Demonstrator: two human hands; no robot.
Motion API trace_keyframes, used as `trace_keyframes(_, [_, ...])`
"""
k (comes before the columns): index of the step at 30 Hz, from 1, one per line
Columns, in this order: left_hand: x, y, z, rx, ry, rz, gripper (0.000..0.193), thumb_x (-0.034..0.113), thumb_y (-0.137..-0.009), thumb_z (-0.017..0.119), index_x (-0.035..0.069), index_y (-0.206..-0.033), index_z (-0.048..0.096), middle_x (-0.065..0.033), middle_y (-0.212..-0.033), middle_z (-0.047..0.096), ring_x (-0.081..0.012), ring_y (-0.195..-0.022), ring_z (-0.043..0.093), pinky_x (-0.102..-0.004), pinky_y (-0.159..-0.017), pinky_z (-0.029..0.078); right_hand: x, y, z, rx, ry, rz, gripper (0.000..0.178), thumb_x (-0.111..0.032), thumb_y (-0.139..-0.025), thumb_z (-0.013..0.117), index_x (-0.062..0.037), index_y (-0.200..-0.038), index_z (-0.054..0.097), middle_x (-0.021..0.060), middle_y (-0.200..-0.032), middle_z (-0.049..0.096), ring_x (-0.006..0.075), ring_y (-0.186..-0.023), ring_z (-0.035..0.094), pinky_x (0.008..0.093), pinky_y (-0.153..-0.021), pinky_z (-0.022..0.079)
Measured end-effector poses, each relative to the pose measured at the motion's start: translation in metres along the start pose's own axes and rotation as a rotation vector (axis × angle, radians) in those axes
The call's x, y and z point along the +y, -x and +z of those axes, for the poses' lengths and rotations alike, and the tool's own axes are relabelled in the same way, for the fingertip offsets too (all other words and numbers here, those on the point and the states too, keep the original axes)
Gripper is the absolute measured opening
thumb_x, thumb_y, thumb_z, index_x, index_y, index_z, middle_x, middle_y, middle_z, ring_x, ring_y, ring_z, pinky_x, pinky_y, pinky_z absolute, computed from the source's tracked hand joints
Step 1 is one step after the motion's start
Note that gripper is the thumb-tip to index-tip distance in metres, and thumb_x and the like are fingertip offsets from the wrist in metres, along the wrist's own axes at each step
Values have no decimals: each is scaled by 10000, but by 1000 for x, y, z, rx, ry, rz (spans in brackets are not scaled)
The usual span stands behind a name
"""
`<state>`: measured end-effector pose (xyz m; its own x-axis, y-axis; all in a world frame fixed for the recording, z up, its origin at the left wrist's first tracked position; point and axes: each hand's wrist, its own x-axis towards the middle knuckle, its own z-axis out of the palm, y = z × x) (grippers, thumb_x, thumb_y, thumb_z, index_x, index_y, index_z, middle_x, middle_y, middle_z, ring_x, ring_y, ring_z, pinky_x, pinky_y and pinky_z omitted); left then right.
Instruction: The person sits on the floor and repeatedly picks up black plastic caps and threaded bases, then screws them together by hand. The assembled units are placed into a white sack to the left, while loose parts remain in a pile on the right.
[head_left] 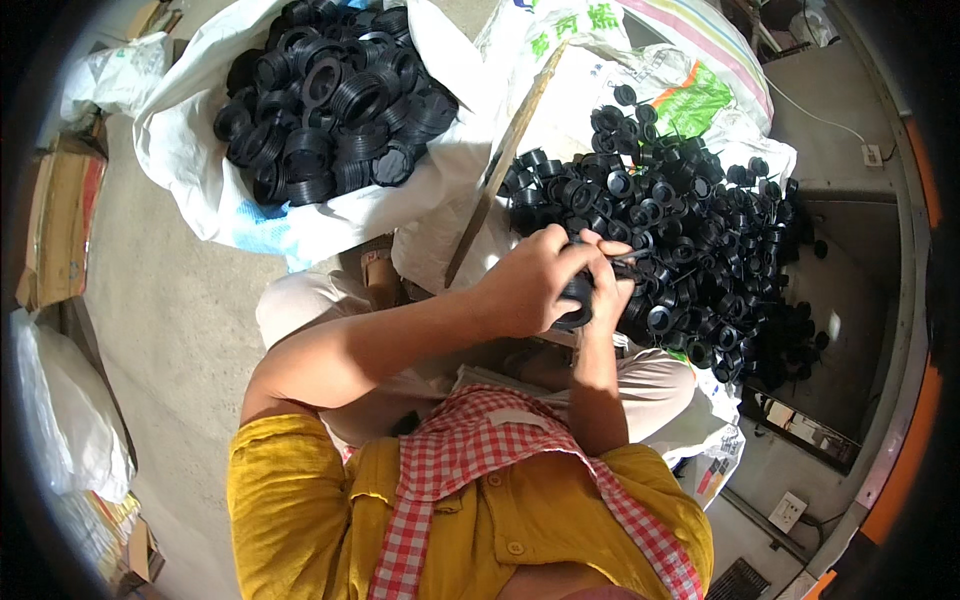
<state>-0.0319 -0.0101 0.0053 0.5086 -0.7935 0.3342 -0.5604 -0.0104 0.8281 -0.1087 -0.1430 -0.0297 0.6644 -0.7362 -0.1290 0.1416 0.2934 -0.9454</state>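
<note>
Left hand (535,282), right hand (608,282) gripping one black ring (575,312); one wooden stick (506,155) near.

Grey concrete floor (190,330) right of a brown cardboard box (70,220), white socket (787,511), dark slatted grille (741,580) and orange strip (902,470) farther right of the box, bright light.

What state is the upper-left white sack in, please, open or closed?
The sack is open: its spread mouth shows black ringed parts inside.
</note>
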Motion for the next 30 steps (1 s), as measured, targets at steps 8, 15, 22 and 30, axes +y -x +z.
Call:
trace_keyframes(8, [-4,-7,-14,71,-832,82,388,136,-802,533,-6,-1162,557,-68,-822,526,-212,-780,519,-344,-679,405,45,-41,45,114,79,-355,169,105,-764,595,-37,-789,506,49,-792,595,126,-719,547,268,-703,482])
trace_keyframes(15, [-16,-30,-142,709,-1184,-318,583,163,-677,754,84,-1216,543,-173,-1141,526,-368,-1094,461,-522,-875,331,111,-102,20,-24,513,-1,156,-36,-725,661,-37,-850,567,29,-654,592,104,-529,541,242,-440,404])
trace_keyframes(22, [-29,-38,-109,624,-1028,-195,872,223,-597,838,130,-1357,421,-269,-1403,306,-495,-1276,279,-598,-969,305,172,-139,29,-315,881,394,292,-152,-726,701,-22,-963,591,110,-708,650,182,-556,622,308,-530,493])
trace_keyframes(30, [-28,-30,-60,-80,-113,-559,536,262,-816,666,49,-1269,474,-195,-1086,607,-349,-986,587,-393,-844,463,148,-98,-15,-105,918,-66,438,-242,-715,766,45,-995,591,178,-849,669,295,-766,653,354,-719,501])
